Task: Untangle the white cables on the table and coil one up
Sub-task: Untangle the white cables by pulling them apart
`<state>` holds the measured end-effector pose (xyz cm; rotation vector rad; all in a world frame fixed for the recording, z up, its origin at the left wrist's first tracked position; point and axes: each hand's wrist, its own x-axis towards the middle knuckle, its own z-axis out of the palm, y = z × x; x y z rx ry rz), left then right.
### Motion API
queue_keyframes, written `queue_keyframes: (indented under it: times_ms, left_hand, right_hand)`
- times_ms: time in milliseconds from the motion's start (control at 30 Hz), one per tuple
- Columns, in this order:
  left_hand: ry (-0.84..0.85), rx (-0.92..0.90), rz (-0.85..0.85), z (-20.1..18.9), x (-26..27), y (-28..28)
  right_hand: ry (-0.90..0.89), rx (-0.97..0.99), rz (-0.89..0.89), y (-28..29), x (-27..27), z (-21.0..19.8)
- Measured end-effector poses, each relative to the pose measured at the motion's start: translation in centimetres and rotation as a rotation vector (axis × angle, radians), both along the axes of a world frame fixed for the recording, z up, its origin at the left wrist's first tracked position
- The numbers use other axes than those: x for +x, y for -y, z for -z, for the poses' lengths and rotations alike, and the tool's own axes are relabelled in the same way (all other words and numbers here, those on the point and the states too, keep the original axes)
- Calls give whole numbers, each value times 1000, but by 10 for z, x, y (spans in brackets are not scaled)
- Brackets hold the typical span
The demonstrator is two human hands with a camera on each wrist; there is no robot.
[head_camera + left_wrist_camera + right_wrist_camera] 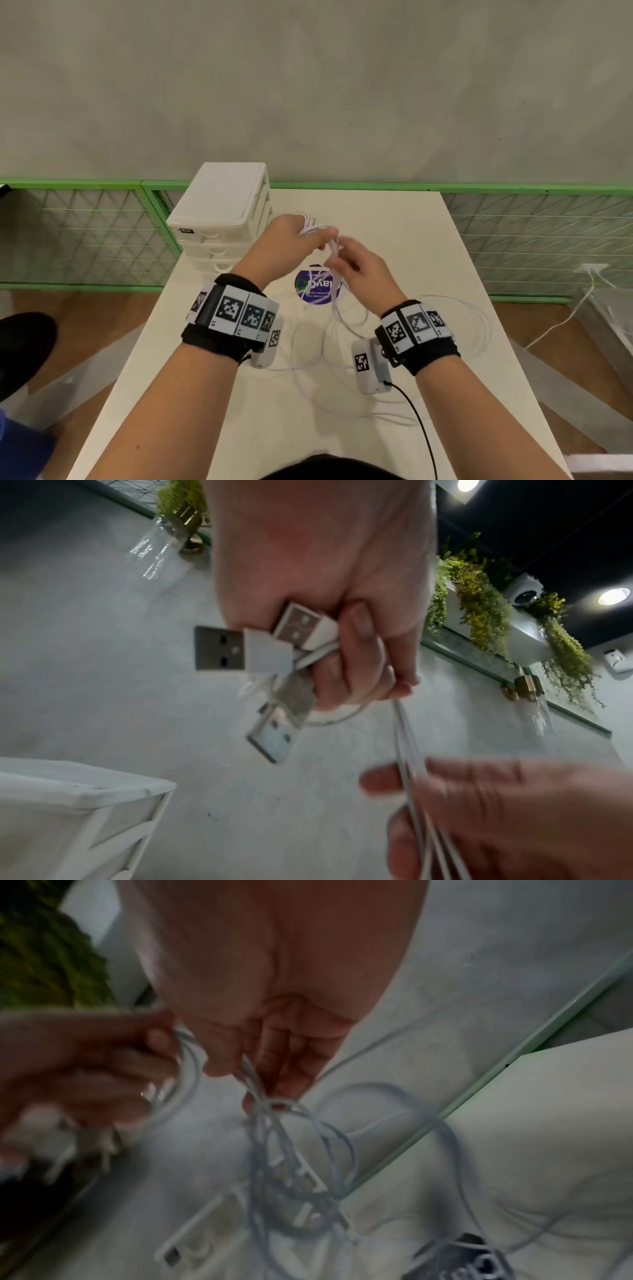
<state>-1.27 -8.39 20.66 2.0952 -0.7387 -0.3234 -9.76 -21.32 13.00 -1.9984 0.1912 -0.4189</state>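
Fingers (pixel 346 653) of your left hand (pixel 291 240) were curled round the USB plugs (pixel 260 653); your right hand (pixel 356 270) pinched the white cables (pixel 334 246) above the desk (pixel 445 359). Thin, glossy strands lay in tangled loops below; I judged untangling unfinished, coiling barely begun.

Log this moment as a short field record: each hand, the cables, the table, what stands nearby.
left hand: grips the plug ends of the white cables; three USB plugs show
right hand: pinches the strands just below the left hand
white cables: hang from both hands, loose loops on the table, still tangled
purple sticker: on the table under the hands
drawer unit: white, at the table's far left corner
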Motion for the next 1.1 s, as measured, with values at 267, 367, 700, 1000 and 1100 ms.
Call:
queue_keyframes:
  times_ms: [267,367,700,1000,1100]
  left_hand:
    - [-135,-344,-358,12,11,-16]
    - [-153,-402,-419,10,18,-19]
    - [-300,-377,-468,33,3,-11]
    - [-479,-438,-197,15,-31,19]
    - [-395,-443,-132,6,-36,36]
  right_hand:
    - [-256,11,-40,11,-12,24]
    - [-127,73,126,19,-22,26]
    - [97,273,343,56,-37,-18]
    - [102,375,38,54,-41,-47]
    - [92,372,7,54,-36,-50]
